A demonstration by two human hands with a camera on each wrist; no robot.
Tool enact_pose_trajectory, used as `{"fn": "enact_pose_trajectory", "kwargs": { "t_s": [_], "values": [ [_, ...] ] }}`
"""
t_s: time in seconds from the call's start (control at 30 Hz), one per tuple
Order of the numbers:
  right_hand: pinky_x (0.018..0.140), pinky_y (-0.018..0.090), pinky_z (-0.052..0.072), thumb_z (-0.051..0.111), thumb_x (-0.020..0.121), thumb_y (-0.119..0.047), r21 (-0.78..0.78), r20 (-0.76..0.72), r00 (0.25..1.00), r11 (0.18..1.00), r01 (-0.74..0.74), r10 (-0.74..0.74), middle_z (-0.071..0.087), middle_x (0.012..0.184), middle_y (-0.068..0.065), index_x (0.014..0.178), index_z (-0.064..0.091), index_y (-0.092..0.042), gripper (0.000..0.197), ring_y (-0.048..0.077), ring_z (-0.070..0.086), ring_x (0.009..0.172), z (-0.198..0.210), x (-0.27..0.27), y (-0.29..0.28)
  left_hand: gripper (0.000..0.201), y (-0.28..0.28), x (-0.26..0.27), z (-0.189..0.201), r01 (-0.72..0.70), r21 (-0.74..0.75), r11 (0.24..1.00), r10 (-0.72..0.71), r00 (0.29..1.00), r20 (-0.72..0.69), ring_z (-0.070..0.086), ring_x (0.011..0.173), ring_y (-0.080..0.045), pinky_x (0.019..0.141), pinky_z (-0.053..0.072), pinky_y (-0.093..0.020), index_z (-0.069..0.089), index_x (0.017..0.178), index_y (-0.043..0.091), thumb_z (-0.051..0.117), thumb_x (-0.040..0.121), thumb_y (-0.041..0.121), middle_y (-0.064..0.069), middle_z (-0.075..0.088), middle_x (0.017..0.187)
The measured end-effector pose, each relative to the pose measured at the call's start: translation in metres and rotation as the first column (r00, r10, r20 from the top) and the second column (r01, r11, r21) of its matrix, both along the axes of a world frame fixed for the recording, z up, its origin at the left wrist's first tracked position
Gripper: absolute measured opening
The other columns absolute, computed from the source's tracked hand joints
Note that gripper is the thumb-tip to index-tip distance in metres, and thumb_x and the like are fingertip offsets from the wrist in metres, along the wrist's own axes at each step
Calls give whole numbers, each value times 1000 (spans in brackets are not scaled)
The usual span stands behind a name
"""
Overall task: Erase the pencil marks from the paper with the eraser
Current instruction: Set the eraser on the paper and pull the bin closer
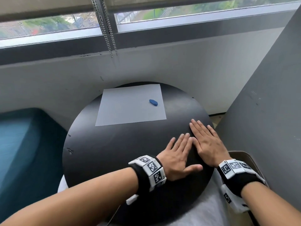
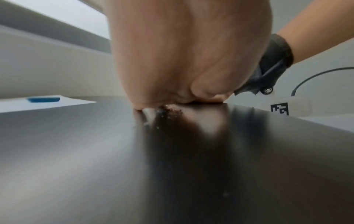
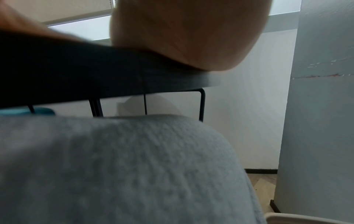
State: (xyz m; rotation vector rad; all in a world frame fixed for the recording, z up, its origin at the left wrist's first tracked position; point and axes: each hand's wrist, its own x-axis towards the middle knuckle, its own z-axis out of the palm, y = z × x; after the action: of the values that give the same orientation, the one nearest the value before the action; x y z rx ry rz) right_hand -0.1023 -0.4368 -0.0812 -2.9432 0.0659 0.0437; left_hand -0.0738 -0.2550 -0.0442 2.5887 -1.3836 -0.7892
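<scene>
Both hands flat, fingers straight, holding nothing: left hand (image 1: 176,158) beside right hand (image 1: 206,144) on table (image 1: 105,152). Eraser (image 1: 153,102) lies ahead on paper (image 1: 127,108), well apart. Risk: unpinned sheet may slide or crumple w/ rubbing.

A round black surface (image 1: 114,152) stands below a window sill, on thin dark metal legs seen from the right wrist view. A white sheet of paper (image 1: 127,108) lies flat on its far half, one far corner reaching the rim. A small blue eraser (image 1: 153,102) lies on the paper near its right edge. On the near right part of the surface, well apart from the paper, the left hand (image 1: 176,158) and right hand (image 1: 206,144) lie palm down with straight fingers, the fingertips touching. A few pale specks dot the surface beneath the left palm.
</scene>
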Motion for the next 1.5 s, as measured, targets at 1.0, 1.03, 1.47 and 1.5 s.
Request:
{"fn": "enact_pose_trajectory", "kwargs": {
  "t_s": [1.0,1.03,1.47,1.5],
  "values": [
    [106,-2,-3,18,91,-44,667,-12,998,743,54,-61,31,148,-17,146,40,-21,63,-4,18,143,9,9,-20,126,161,-51,4,-652,192,733,646,756,102,-48,134,-21,116,-24,-42,-41,135,7,-39,39,90,-8,-51,143],
    [105,-2,-3,19,91,-45,667,-12,998,743,53,-60,31,148,-17,146,40,-21,64,-4,18,143,9,8,-19,126,155,-58,-3,-680,170,714,675,732,94,-49,134,-22,114,-26,-44,-41,134,7,-39,40,90,-9,-52,142],
    [109,8,-1,14,88,-54,614,-40,998,787,58,-42,33,155,-5,146,39,-21,71,-3,18,139,13,10,-18,98,-59,-47,0,-504,-154,850,472,858,-204,-43,138,-18,113,-29,-39,-27,148,8,-2,86,79,-10,-37,156],
    [110,11,0,12,86,-59,620,-37,999,783,53,-38,33,154,-6,146,39,-22,74,-3,18,139,13,10,-19,93,-58,-45,2,-511,-160,845,472,852,-226,-42,138,-18,115,-26,-39,-26,150,8,10,94,72,-9,-38,155]
  ]
}}
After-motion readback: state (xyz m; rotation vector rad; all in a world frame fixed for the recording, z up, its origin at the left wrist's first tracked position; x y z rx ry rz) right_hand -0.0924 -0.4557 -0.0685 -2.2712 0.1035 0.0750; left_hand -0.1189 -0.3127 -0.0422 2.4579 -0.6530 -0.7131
